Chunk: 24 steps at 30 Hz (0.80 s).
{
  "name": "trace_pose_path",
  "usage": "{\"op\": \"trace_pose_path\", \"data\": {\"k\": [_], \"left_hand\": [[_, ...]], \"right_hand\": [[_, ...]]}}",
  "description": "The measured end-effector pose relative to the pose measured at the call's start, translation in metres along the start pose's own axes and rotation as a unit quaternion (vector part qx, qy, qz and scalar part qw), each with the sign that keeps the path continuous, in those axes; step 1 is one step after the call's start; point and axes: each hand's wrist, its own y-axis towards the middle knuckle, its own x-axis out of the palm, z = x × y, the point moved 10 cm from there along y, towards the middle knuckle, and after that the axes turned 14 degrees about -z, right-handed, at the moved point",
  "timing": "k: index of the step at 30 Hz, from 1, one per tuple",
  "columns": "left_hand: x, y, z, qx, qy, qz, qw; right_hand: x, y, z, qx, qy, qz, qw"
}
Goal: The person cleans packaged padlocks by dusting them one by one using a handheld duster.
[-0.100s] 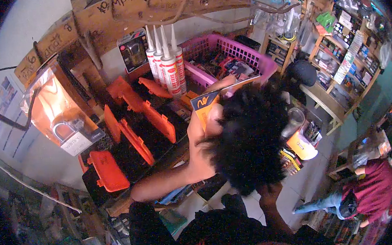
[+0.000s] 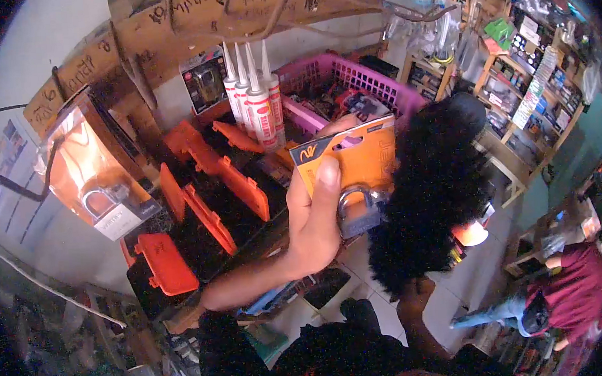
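Note:
A packaged padlock on an orange and black card (image 2: 368, 160) is held up in my left hand (image 2: 317, 215), thumb across its front and fingers behind. The shackle and body of the padlock show at the lower end of the pack. My right hand (image 2: 415, 295) is closed round the lower end of a fluffy black duster (image 2: 424, 185); its handle is hidden. The duster's bristles stand just right of the pack and overlap its edge.
Orange plastic cases (image 2: 168, 263), white sealant tubes (image 2: 260, 113) and a pink basket (image 2: 400, 97) stand beyond my left hand. Another packaged padlock (image 2: 108, 203) hangs at the left. A person in a red shirt (image 2: 574, 287) is at the lower right, near shelves.
The duster has moved right, away from the front of the pack, so the orange card and the padlock now show. My left hand has stayed nearly in place.

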Motion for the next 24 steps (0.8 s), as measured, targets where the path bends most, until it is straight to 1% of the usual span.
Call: {"op": "trace_pose_path", "data": {"k": [2, 4, 6, 8, 9, 11, 12, 13, 14, 15, 16, 17, 18, 20, 21, 23, 24], "left_hand": [[0.005, 0.001, -0.003, -0.019, -0.063, -0.003, 0.998], [-0.009, 0.004, -0.022, -0.002, -0.072, 0.053, 0.996], [-0.01, 0.004, -0.026, -0.004, -0.095, 0.068, 0.993], [0.0, 0.001, -0.017, -0.026, -0.134, 0.043, 0.99], [0.003, 0.002, -0.026, -0.04, -0.171, -0.024, 0.984], [0.004, 0.005, -0.027, -0.016, -0.199, -0.048, 0.979], [0.006, 0.006, -0.026, -0.005, -0.213, -0.058, 0.975], [0.0, 0.003, -0.026, -0.025, -0.208, 0.02, 0.978], [-0.004, -0.003, -0.026, -0.043, -0.201, 0.097, 0.974], [-0.011, -0.008, -0.042, -0.09, -0.264, 0.092, 0.956], [-0.006, -0.009, -0.046, -0.102, -0.314, 0.062, 0.942], [-0.008, -0.007, -0.036, -0.087, -0.216, 0.044, 0.971], [-0.007, -0.004, -0.023, -0.069, -0.116, 0.026, 0.99], [0.004, 0.005, -0.02, -0.022, -0.187, -0.042, 0.981], [0.009, 0.009, -0.018, -0.001, -0.223, -0.076, 0.972], [0.013, 0.009, -0.019, 0.002, -0.244, -0.091, 0.965], [0.013, 0.008, -0.019, -0.002, -0.236, -0.078, 0.969]], "right_hand": [[-0.005, 0.003, -0.008, -0.049, -0.024, 0.004, 0.998], [0.002, 0.002, -0.023, -0.081, -0.087, -0.002, 0.993], [0.004, 0.003, -0.02, -0.054, -0.109, -0.022, 0.992], [-0.003, 0.003, 0.002, 0.025, -0.065, -0.048, 0.996], [-0.003, 0.002, -0.006, -0.014, -0.02, -0.031, 0.999], [-0.001, 0.001, -0.024, -0.095, 0.067, 0.002, 0.993], [0.002, 0.002, -0.034, -0.136, 0.007, -0.014, 0.991], [0.005, 0.002, -0.042, -0.177, -0.053, -0.029, 0.982], [0.009, 0.003, -0.043, -0.179, -0.081, -0.046, 0.979], [0.014, 0.004, -0.044, -0.182, -0.108, -0.063, 0.975], [0.017, 0.002, -0.036, -0.142, -0.104, -0.082, 0.981], [0.02, 0.002, -0.028, -0.104, -0.099, -0.1, 0.985], [0.017, 0.0, -0.017, -0.089, -0.046, -0.102, 0.99], [0.012, -0.001, 0.009, -0.055, 0.061, -0.106, 0.991], [0.012, 0.0, -0.002, -0.06, 0.074, -0.08, 0.992], [0.017, 0.001, -0.029, -0.069, 0.1, -0.027, 0.992], [0.019, 0.002, -0.037, -0.109, -0.004, -0.04, 0.993]]}}
